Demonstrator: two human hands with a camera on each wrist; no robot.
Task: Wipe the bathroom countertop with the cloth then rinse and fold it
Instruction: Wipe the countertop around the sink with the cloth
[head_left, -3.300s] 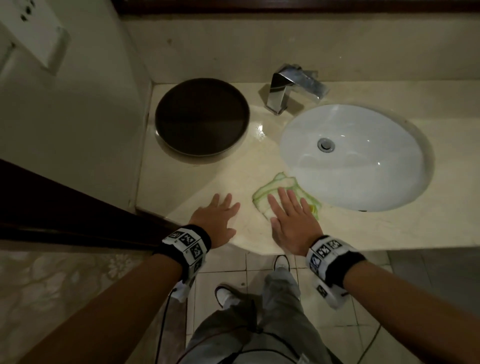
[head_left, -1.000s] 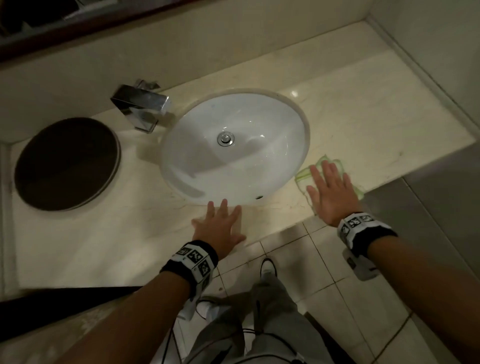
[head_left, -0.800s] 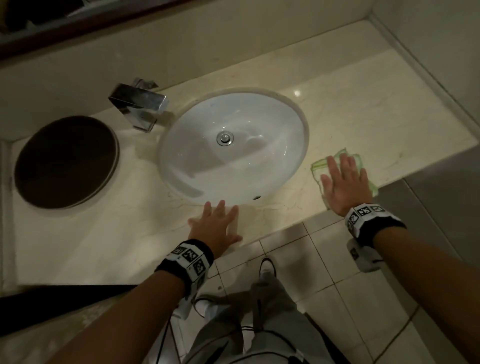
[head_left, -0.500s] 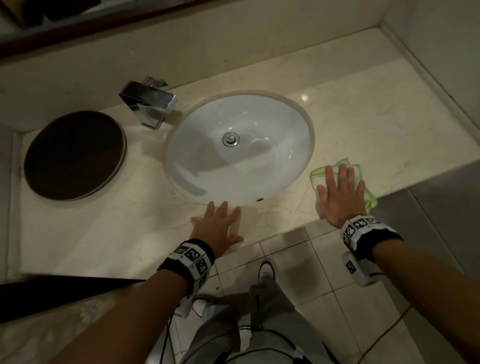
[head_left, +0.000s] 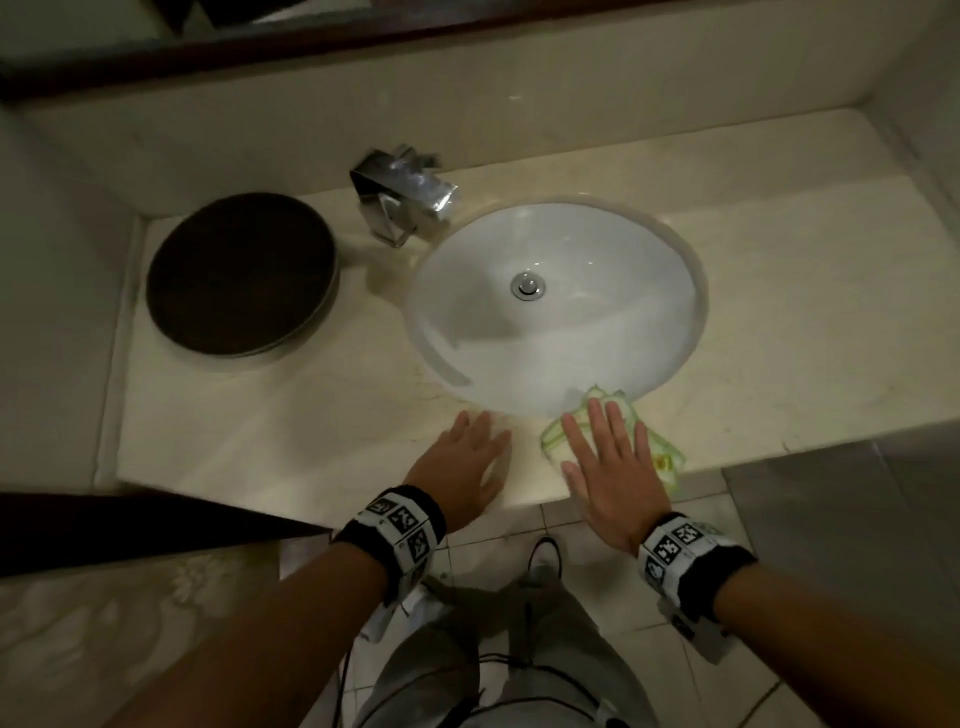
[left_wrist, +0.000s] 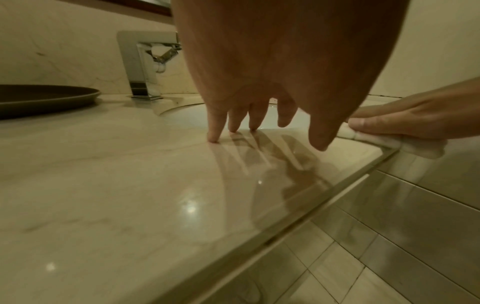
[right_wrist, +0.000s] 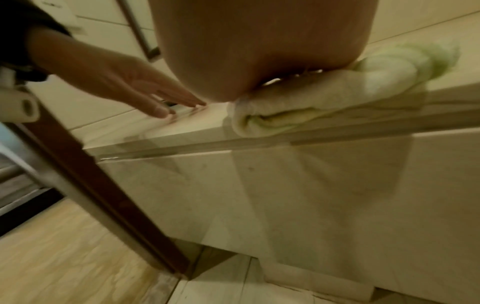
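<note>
The right hand lies flat, fingers straight, pressing the green-white cloth onto the countertop at the sink's 6 o'clock rim. Just beside it, at 9 o'clock, the left hand rests, fingers extended, grasping nothing.

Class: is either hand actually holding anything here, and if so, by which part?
Nothing is gripped. The right hand presses flat on top of the green cloth; the left hand rests its fingertips on the bare countertop.
</note>
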